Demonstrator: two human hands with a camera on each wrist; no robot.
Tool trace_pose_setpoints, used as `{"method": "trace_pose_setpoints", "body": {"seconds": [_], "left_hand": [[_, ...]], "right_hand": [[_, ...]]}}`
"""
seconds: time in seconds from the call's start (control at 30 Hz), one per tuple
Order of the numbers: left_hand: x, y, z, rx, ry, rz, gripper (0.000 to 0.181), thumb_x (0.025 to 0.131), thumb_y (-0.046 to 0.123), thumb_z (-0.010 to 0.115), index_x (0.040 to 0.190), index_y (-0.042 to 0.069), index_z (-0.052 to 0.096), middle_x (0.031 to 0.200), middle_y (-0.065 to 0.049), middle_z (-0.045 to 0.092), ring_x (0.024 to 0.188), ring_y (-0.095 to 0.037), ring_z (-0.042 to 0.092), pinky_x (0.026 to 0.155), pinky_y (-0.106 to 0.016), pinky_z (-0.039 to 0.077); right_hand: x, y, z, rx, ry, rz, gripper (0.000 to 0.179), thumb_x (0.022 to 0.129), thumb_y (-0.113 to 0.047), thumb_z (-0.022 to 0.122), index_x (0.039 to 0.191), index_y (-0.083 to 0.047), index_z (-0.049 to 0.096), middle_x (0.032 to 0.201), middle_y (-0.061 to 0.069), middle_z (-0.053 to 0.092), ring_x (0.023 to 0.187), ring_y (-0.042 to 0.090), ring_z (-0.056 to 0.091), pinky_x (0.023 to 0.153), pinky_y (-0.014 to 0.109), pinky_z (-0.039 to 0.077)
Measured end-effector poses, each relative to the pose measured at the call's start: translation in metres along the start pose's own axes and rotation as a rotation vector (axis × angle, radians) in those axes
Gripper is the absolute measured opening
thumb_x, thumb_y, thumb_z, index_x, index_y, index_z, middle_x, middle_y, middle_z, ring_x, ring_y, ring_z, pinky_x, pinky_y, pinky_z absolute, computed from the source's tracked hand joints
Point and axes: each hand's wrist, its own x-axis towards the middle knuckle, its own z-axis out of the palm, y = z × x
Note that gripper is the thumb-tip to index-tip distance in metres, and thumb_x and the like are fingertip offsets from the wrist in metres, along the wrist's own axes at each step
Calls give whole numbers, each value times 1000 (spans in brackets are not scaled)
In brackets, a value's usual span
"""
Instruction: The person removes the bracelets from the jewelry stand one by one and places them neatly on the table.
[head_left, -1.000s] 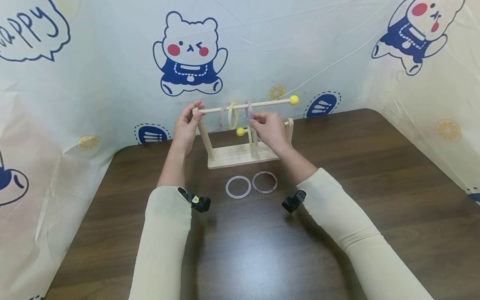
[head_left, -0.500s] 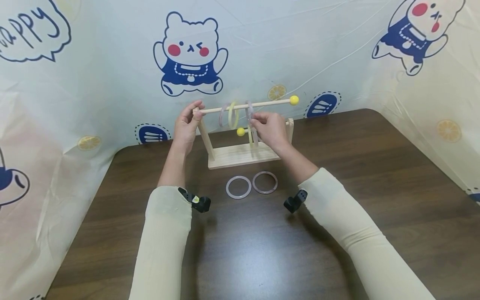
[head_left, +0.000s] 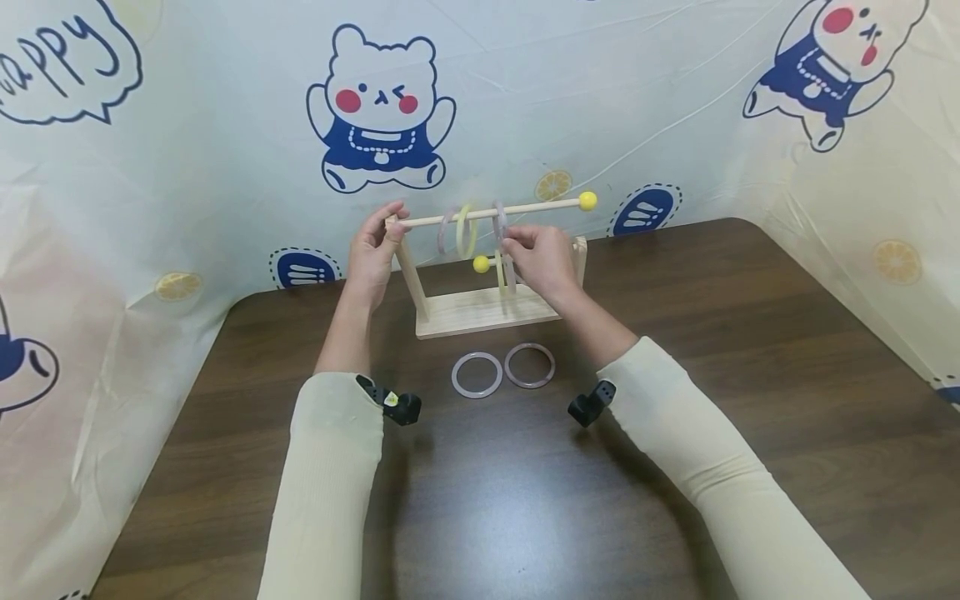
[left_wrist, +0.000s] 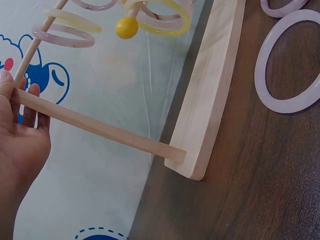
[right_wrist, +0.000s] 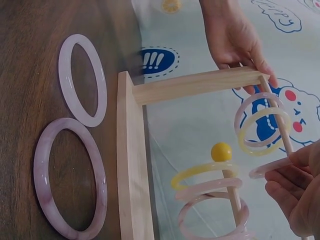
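Observation:
A wooden bangle stand (head_left: 480, 312) has a long upper rod (head_left: 540, 206) and a shorter lower rod, each tipped with a yellow ball. My left hand (head_left: 372, 254) grips the top of the left post, where the upper rod joins it. On that rod hang a pale lilac bangle (right_wrist: 241, 120) and a yellow bangle (head_left: 461, 232). Farther along it, my right hand (head_left: 542, 257) pinches another lilac bangle (right_wrist: 270, 168) that encircles the rod. The lower rod carries a yellow bangle (right_wrist: 200, 172) and several pale ones, partly hidden by the right hand in the head view.
Two lilac bangles lie flat in front of the stand: a paler left bangle (head_left: 477, 375) and a darker right bangle (head_left: 530, 365). The brown wooden table (head_left: 480, 500) meets a patterned cloth backdrop (head_left: 525, 100) just behind the stand.

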Motion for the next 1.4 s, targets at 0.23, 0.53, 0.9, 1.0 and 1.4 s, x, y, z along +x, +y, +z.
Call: {"method": "trace_pose_setpoints", "body": {"seconds": [0.23, 0.53, 0.9, 1.0, 1.4], "left_hand": [[0, -1, 0, 4, -3, -5, 38, 91, 17, 55, 129, 10, 54, 121, -5, 55, 109, -20, 52, 102, -30, 34], [0, -1, 0, -14, -3, 4, 38, 91, 16, 55, 129, 7, 52, 121, -5, 56, 108, -19, 52, 102, -30, 33], [0, -1, 0, -22, -3, 6, 36, 92, 14, 54, 128, 8, 54, 121, -6, 55, 110, -20, 51, 101, -28, 34], [0, -1, 0, -13, -3, 1, 36, 92, 15, 54, 128, 9, 54, 122, -6, 55, 111, -20, 51, 101, -28, 33], [0, -1, 1, -15, -1, 1, 36, 92, 16, 55, 127, 10, 55, 121, -6, 55, 109, -20, 51, 101, -28, 34]], "right_hand": [[-1, 2, 0, 6, 36, -27, 21, 88, -18, 65, 106, -8, 70, 98, 6, 69, 89, 15, 66, 70, 26, 53], [-3, 4, -2, 36, 52, -26, 22, 88, -16, 64, 107, -6, 69, 98, 8, 69, 89, 16, 66, 71, 26, 53], [-6, 6, -5, 11, 125, -88, 21, 87, -16, 65, 104, -6, 71, 97, 8, 69, 89, 18, 66, 77, 29, 51], [-7, 6, -6, 25, 134, -99, 20, 87, -15, 65, 103, -5, 71, 97, 9, 68, 88, 18, 66, 75, 29, 52], [-9, 11, -9, 20, 182, -162, 19, 87, -13, 65, 103, -2, 70, 97, 12, 68, 87, 20, 66, 71, 28, 53]]}}
